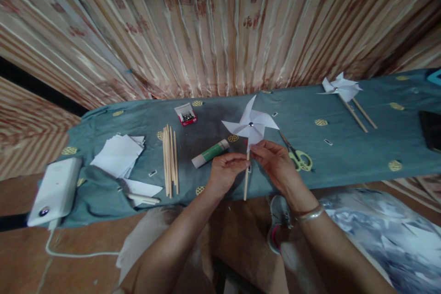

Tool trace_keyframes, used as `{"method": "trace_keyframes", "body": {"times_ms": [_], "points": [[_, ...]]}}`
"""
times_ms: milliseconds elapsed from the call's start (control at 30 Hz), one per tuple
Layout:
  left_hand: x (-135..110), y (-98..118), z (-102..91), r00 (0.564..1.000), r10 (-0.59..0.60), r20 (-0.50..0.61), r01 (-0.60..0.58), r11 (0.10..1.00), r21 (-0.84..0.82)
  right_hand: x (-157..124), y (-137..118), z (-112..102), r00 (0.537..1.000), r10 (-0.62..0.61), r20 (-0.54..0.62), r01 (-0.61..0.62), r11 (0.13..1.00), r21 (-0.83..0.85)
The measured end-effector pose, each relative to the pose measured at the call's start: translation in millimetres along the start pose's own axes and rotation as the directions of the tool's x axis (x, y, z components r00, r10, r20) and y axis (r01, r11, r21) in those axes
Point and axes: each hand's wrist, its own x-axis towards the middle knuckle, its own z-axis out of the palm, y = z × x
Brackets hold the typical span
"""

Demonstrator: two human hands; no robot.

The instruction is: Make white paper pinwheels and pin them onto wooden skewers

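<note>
A white paper pinwheel [257,121] with a shiny pin at its centre is held up in front of me on a thin wooden stick [245,186]. My left hand [225,170] pinches that stick just under the paper. With thumb and fingers closed, my right hand [274,158] grips the lowest blade where it meets the stick. Close beside my left hand lies a green and white glue stick [210,153]. Scissors with yellow-green handles [303,160] rest just past my right hand, their blades pointing up and left.
On the teal cloth [358,156], a small red box of pins [186,116] stands open behind several wooden sticks [168,161]. White paper sheets [117,154] and a white power bank [57,188] with a cable are at left. Finished pinwheels [344,88] lie at right.
</note>
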Motion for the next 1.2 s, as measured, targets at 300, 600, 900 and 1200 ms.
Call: {"method": "trace_keyframes", "body": {"times_ms": [300, 600, 900, 1200], "points": [[1, 0, -2.3, 1.0, 0.007, -0.01, -0.007, 1.0, -0.004, 1, 3, 4, 0.994, -0.105, 0.011, 0.106, 0.982, -0.158], [-2, 14, 2.0, 0.999, 0.042, -0.003, -0.042, 0.998, -0.053, -14, -7, 3, 0.979, -0.189, 0.077, 0.204, 0.917, -0.342], [-4, 27, 2.3, 0.992, 0.093, -0.091, -0.104, 0.988, -0.118, -39, -1, -1, 0.965, -0.091, 0.244, 0.24, 0.678, -0.695], [-2, 26, 9.9, 0.991, 0.096, -0.094, -0.116, 0.965, -0.235, -42, 7, 0, 0.976, -0.125, 0.178, 0.215, 0.662, -0.718]]}}
